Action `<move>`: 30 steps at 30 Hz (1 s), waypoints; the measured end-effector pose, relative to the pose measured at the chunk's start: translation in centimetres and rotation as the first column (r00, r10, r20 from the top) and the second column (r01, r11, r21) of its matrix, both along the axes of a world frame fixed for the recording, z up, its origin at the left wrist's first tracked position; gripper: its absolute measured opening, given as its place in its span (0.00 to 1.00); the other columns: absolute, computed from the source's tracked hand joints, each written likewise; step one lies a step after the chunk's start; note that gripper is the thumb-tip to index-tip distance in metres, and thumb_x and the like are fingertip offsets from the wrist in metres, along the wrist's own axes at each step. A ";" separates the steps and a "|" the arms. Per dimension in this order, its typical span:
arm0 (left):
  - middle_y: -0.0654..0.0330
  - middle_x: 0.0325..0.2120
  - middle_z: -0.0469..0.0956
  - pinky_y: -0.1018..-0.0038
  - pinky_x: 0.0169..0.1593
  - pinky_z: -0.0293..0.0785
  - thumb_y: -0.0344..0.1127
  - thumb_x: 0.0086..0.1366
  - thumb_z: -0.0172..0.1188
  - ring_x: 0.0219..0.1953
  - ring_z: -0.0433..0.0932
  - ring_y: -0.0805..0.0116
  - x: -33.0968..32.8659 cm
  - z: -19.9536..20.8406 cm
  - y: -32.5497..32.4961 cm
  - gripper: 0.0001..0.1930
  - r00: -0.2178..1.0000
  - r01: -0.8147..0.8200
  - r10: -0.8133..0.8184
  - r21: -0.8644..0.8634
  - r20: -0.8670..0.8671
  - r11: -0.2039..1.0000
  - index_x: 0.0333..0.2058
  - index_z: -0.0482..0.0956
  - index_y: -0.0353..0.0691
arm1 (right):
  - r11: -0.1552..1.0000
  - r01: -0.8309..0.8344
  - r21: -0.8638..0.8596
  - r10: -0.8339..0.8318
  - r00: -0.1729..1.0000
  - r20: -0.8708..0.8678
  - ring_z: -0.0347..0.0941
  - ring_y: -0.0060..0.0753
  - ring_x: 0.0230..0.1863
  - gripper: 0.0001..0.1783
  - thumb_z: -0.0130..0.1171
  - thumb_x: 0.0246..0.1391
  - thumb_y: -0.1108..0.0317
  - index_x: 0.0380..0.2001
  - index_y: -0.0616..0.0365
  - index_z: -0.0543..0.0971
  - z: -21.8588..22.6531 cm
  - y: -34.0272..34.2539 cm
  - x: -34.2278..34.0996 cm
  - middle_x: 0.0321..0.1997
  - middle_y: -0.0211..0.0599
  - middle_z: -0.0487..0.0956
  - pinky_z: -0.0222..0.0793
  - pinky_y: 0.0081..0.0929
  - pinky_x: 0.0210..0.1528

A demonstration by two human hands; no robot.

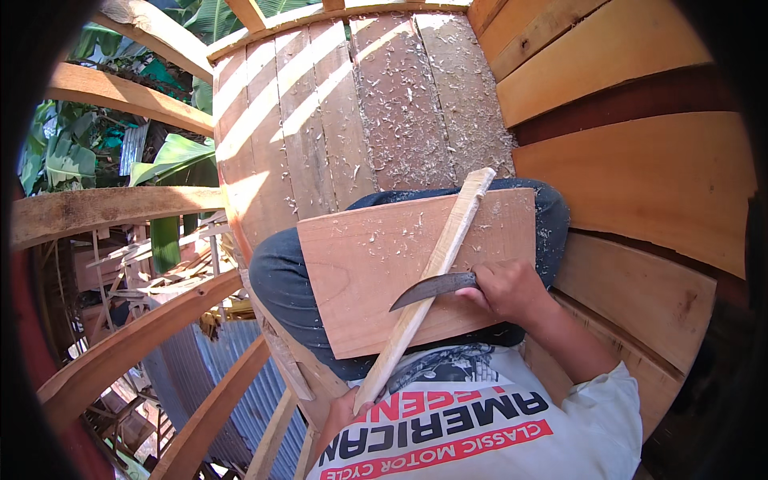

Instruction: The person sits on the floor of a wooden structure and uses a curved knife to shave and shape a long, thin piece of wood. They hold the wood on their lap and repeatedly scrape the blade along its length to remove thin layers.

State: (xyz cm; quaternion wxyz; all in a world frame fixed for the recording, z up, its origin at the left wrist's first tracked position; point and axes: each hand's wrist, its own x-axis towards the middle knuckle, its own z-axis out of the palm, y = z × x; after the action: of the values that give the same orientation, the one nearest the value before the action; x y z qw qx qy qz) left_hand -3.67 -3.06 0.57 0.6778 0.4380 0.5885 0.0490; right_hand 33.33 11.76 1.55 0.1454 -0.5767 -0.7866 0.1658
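Note:
My right hand (507, 290) is closed round a knife with a dark, curved blade (432, 290); its handle is hidden in the fist. The blade lies across a long, pale wooden stick (450, 240), at or just above its surface. My left hand (346, 411) grips the stick's near end close to my shirt; part of that hand is hidden. The stick slants up and to the right over a flat wooden board (344, 280), and its far end reaches past the board's far edge. The board rests across my crossed legs, with a few shavings on it.
Pale wood shavings (408, 120) are scattered over the plank floor (300, 144) ahead. A plank wall (640, 176) stands close on my right. On the left is an open frame of wooden bars (144, 320), with corrugated metal sheets (240, 384) and banana leaves (176, 160) beyond.

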 end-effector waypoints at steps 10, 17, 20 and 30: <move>0.49 0.32 0.81 0.67 0.39 0.74 0.53 0.64 0.57 0.35 0.81 0.63 0.2 0.3 -0.2 0.24 0.999 -0.025 0.024 -0.033 -0.023 0.999 0.44 0.77 0.35 | 0.986 0.160 0.040 -0.164 0.981 0.109 0.73 0.49 0.16 0.22 0.61 0.53 0.50 0.20 0.59 0.75 0.1 2.6 2.2 0.14 0.47 0.73 0.66 0.36 0.17; 0.43 0.29 0.79 0.64 0.38 0.74 0.52 0.64 0.57 0.35 0.82 0.49 -0.4 -0.5 0.1 0.23 0.991 0.109 -0.108 0.002 -0.076 0.994 0.45 0.77 0.36 | 0.862 0.482 -0.156 -0.495 0.867 -0.062 0.70 0.52 0.18 0.21 0.55 0.61 0.60 0.18 0.64 0.72 1.5 4.3 2.1 0.16 0.54 0.72 0.61 0.39 0.21; 0.41 0.29 0.79 0.62 0.38 0.74 0.52 0.64 0.57 0.36 0.81 0.46 -0.7 -1.0 -0.3 0.23 0.998 0.068 -0.068 -0.021 -0.011 0.997 0.44 0.77 0.35 | 0.831 0.523 -0.192 -0.548 0.828 -0.119 0.71 0.58 0.20 0.20 0.54 0.61 0.61 0.20 0.66 0.73 1.1 3.1 2.2 0.19 0.58 0.73 0.61 0.41 0.21; 0.42 0.28 0.79 0.64 0.37 0.75 0.49 0.63 0.58 0.35 0.82 0.48 -1.3 -2.3 -1.3 0.23 0.996 0.088 -0.088 0.006 -0.024 0.996 0.45 0.76 0.35 | 0.905 0.298 -0.302 -0.361 0.915 -0.180 0.66 0.19 0.15 0.18 0.67 0.50 0.61 0.22 0.68 0.78 3.7 0.7 1.0 0.13 0.42 0.73 0.63 0.25 0.19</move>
State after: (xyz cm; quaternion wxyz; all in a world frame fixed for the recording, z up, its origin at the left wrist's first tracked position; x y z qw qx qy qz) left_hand -4.93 -4.33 -1.71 0.6708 0.4662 0.5766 0.0160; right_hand 34.29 12.46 5.26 0.1826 -0.6931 -0.6249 0.3096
